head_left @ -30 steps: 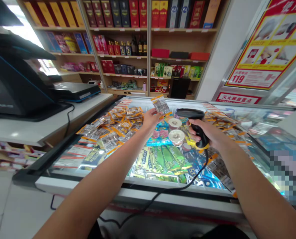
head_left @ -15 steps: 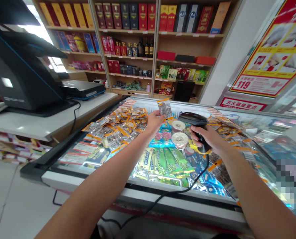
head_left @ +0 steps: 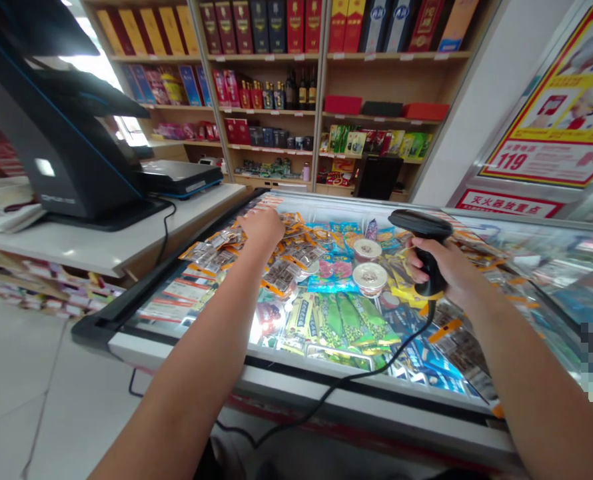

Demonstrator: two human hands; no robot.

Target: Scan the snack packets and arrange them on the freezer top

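My right hand (head_left: 444, 263) is wrapped around the handle of a black barcode scanner (head_left: 421, 225), held over the glass-topped freezer (head_left: 176, 357). A black cable (head_left: 394, 357) hangs from its grip and loops across the freezer's front edge. At the left, my left hand (head_left: 262, 225) reaches onto a pile of small clear snack packets with orange edges (head_left: 281, 270). Its fingers point down at the far side of the pile, and their tips are hidden, so whether a packet is in them does not show. More such packets (head_left: 456, 333) lie to the right, partly behind my right forearm.
Through the glass show white-lidded tubs (head_left: 370, 277) and green ice-cream wrappers (head_left: 354, 320). To the left a counter (head_left: 96, 250) bears a black scale (head_left: 179, 177) and a dark terminal (head_left: 71, 147). Shelves (head_left: 266, 115) of boxes and bottles line the back.
My left hand has moved left from the freezer's middle, where it held up a packet, to the pile. The scanner shifted slightly right and up in the picture as the view turned a little.
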